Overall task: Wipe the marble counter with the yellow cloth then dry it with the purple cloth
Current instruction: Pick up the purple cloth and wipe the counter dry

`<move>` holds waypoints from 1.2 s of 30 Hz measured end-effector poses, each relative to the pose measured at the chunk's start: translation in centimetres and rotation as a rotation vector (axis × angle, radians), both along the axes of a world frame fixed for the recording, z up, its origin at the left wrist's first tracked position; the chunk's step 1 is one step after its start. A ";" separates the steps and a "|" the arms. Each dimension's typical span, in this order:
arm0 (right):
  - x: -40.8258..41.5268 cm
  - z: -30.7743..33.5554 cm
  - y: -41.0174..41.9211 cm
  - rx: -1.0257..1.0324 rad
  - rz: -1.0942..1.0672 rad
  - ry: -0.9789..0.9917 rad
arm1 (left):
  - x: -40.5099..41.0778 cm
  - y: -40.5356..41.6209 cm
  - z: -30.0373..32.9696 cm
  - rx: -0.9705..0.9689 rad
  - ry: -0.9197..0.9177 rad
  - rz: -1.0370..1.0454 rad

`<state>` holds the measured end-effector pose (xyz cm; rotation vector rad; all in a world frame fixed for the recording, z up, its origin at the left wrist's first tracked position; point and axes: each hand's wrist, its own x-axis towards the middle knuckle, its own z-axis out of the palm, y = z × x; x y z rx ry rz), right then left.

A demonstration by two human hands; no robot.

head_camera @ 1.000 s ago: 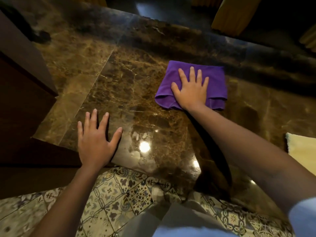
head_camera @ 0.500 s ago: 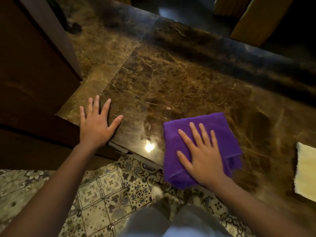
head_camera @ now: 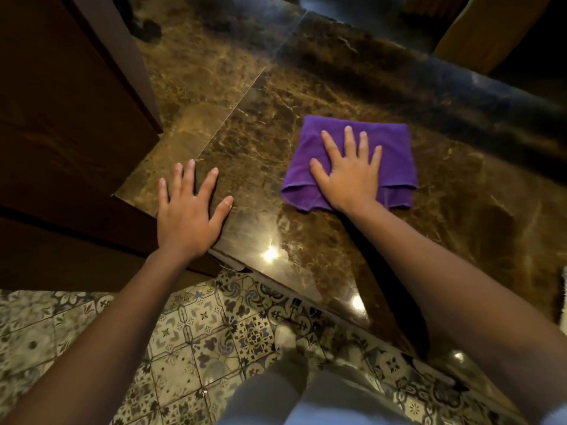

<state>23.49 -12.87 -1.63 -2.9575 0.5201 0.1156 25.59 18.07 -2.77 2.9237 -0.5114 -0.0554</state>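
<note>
Since the frame half a second back, we are seeing the purple cloth [head_camera: 352,161] moving away from the near edge of the marble counter [head_camera: 460,234] and up toward the middle of the slab, close to where it lay a full second ago. We are reading this as one back-and-forth drying stroke in progress, so we are judging the task to be in its second stage, with the yellow wiping stage apparently already done.

The right hand [head_camera: 349,176] is pressing flat on the folded cloth, fingers spread wide and laid out straight, not gripping any fold; the palm is covering the cloth's near middle. The cloth is lying flat on the marble, well apart from the dark raised back edge.

The left hand [head_camera: 187,213] is resting palm-down on the bare counter beside the near left corner, fingers splayed wide and holding nothing; we are treating it as a brace.

The yellow cloth [head_camera: 564,289] is showing only as a pale sliver at the right border, on the counter, well apart from both hands.

We are noting that the strokes seen so far are covering the central band only; the area toward the wooden cabinet [head_camera: 61,118] and the far right are probably remaining to be dried
</note>
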 end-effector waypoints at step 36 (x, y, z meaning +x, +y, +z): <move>-27.1 0.1 0.3 -0.025 0.018 -0.012 | -0.7 1.2 0.2 -0.020 0.013 -0.232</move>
